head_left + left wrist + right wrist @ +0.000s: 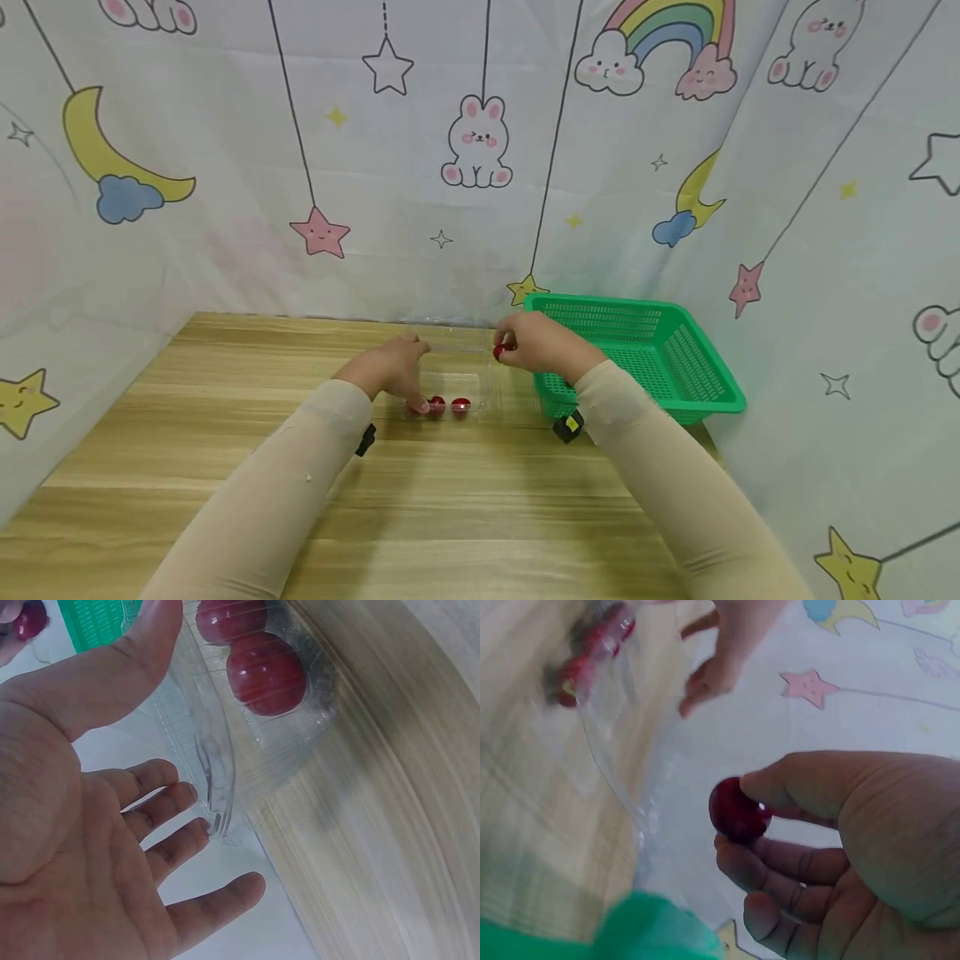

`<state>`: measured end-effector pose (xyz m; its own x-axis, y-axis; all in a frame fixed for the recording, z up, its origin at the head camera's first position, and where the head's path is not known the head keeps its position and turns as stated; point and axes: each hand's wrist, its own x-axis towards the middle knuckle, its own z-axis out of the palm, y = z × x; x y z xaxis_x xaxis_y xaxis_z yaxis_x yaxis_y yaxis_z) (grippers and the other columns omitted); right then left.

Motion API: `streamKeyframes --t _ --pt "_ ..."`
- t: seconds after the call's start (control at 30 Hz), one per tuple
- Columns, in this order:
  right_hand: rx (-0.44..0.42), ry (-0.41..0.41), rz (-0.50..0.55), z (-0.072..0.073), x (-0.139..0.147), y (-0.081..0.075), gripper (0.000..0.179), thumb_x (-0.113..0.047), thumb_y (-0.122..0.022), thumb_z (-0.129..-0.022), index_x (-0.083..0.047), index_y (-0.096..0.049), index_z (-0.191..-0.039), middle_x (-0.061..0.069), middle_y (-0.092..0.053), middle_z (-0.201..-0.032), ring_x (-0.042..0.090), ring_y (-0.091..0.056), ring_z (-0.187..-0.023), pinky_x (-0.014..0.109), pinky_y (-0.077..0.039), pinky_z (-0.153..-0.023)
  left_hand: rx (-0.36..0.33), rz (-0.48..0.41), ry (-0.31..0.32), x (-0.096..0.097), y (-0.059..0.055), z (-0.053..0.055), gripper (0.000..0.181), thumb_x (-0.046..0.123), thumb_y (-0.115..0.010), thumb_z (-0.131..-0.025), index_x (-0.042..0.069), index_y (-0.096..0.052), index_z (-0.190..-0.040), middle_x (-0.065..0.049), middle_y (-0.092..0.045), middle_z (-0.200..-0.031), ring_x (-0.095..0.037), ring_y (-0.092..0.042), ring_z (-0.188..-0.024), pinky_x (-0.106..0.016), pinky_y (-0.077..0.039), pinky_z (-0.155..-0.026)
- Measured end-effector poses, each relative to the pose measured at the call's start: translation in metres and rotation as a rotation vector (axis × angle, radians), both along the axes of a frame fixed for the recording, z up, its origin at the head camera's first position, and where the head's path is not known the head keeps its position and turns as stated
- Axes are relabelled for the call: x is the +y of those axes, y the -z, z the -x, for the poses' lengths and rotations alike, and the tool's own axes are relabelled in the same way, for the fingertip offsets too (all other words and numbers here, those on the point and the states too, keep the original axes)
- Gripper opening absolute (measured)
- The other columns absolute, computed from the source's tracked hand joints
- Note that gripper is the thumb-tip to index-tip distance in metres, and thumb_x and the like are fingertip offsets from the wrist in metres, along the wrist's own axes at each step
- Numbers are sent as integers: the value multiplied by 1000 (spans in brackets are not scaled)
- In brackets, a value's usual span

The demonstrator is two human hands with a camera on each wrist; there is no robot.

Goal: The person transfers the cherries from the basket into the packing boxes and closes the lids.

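Between the thumb and fingertips of my right hand (840,840) is a small, shiny, dark red fruit (739,810) that looks like a plum. In the head view this hand is at the left end of the green basket, right of a clear plastic box (480,392). Several more red plums (461,405) lie along the near side of the box. Over its left side is my left hand (392,369), with fingers spread and the thumb at the near rim. Seen from the left wrist, the palm (90,847) holds nothing, and two plums (266,673) show through the clear wall.
A green perforated basket (705,358) stands at the right, close to the back curtain. The box's clear lid (450,333) appears raised behind it. A wood-grain table (450,517) lies beneath, and a printed white curtain (405,167) encloses the back and sides.
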<state>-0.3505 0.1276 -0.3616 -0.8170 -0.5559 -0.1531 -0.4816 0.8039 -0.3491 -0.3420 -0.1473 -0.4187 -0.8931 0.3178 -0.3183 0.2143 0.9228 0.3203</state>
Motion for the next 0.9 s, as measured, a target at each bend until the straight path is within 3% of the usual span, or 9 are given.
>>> streamKeyframes --t 0.17,0.4,0.67,0.9 --pt "-22 -135 -39 -1 -25 20 12 -16 -73 -112 -14 -81 -121 7 -83 -122 23 -79 -112 40 -67 -96 -7 0 -4 -1 -1 0 114 38 -102 -86 7 -40 -176 -21 -33 -183 -48 -31 -171 -68 -42 -131" --pt "28 -205 -81 1 -55 43 11 -16 -74 -110 -12 -81 -118 6 -82 -117 21 -76 -107 41 -65 -97 -6 17 1 -2 0 2 116 42 -103 -85 8 -40 -176 -20 -34 -183 -45 -33 -170 -66 -45 -130" --pt "45 -174 2 7 -79 69 14 -17 -76 -110 -10 -80 -121 9 -84 -118 22 -78 -106 40 -66 -94 13 37 25 -3 0 1 116 45 -103 -84 7 -42 -175 -21 -35 -182 -46 -33 -170 -67 -45 -130" --pt "25 -108 62 7 -96 87 11 -21 -76 -111 -14 -81 -117 2 -85 -111 12 -74 -88 33 -65 -85 20 5 30 -5 3 1 112 42 -102 -86 6 -43 -174 -20 -38 -179 -45 -37 -168 -65 -46 -130"
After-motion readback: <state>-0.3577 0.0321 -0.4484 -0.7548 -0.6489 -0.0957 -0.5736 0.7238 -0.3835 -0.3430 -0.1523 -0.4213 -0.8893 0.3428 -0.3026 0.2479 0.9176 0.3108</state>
